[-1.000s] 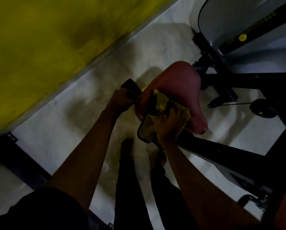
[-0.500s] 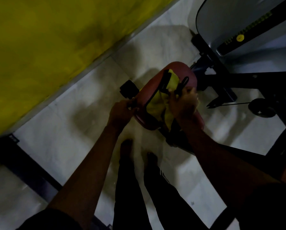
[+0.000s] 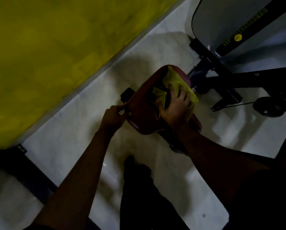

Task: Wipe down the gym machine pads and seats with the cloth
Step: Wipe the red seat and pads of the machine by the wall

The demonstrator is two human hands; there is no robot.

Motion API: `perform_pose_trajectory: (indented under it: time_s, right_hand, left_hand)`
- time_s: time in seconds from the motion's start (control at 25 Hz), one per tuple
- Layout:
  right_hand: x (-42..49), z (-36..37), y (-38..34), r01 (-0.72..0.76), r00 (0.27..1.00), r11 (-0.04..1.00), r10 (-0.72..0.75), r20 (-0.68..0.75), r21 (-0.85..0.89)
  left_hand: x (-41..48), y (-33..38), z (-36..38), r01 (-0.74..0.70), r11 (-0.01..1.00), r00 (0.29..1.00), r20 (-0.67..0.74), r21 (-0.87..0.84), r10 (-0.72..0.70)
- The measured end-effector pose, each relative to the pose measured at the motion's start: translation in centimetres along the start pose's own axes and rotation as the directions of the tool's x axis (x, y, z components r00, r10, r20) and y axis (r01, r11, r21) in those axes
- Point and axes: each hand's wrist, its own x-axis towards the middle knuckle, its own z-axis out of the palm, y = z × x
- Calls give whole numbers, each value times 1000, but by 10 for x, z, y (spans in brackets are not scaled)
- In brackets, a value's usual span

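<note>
A dark red padded seat (image 3: 143,107) of a gym machine sits in the middle of the dim view. A yellow cloth (image 3: 175,82) lies bunched over its far right part. My right hand (image 3: 175,105) lies on the cloth and presses it against the seat, fingers spread over the fabric. At the seat's left edge, my left hand (image 3: 114,116) pinches the rim with curled fingers. A black knob (image 3: 127,94) pokes out beyond the left edge.
Black machine frame bars (image 3: 238,80) and a small wheel (image 3: 268,105) stand to the right, under a grey panel (image 3: 222,22). A yellow wall (image 3: 47,47) runs along the left. My dark-trousered legs (image 3: 139,188) stand on the pale tiled floor (image 3: 64,146).
My right hand has slid the cloth from the near end of the seat up toward its far end. The left hand has kept its hold on the left edge.
</note>
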Motion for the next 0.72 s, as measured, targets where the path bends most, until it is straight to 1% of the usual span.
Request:
perform_pose_trajectory:
  time_s: [0.12,0.2,0.28,0.4,0.48,0.52,0.6,0.64,0.72]
  right_hand:
    - [3,-6,-6,-58,997,998,59,58,-13]
    - [10,-15,-5,-65,989,996,72,131,-53]
    - [13,-33,0,-26,980,1000,26,196,-4]
    - [22,-72,9,-16,955,975,-51,291,222]
    - [29,-100,11,27,932,954,-133,337,300]
    - [32,-113,10,79,924,942,-192,331,327]
    - [41,-136,10,167,899,933,-277,340,318]
    - [43,-148,10,181,887,934,-290,358,306]
    - [43,-185,1,189,887,915,-314,338,355]
  left_hand:
    - [-2,-4,1,-13,998,1000,16,61,12]
    - [-1,-8,2,-10,998,998,62,67,6]
    - [-10,-5,-1,-9,999,998,70,31,7]
    - [-31,16,-19,-3,997,999,-33,-72,0]
    - [-45,38,-40,-10,993,998,-68,-120,2]
    - [-50,49,-52,-15,991,997,-78,-136,5]
    - [-62,71,-78,-50,988,994,-104,-149,35]
    - [-71,83,-92,-77,985,990,-125,-156,58]
    - [-92,103,-119,-119,977,980,-181,-176,87]
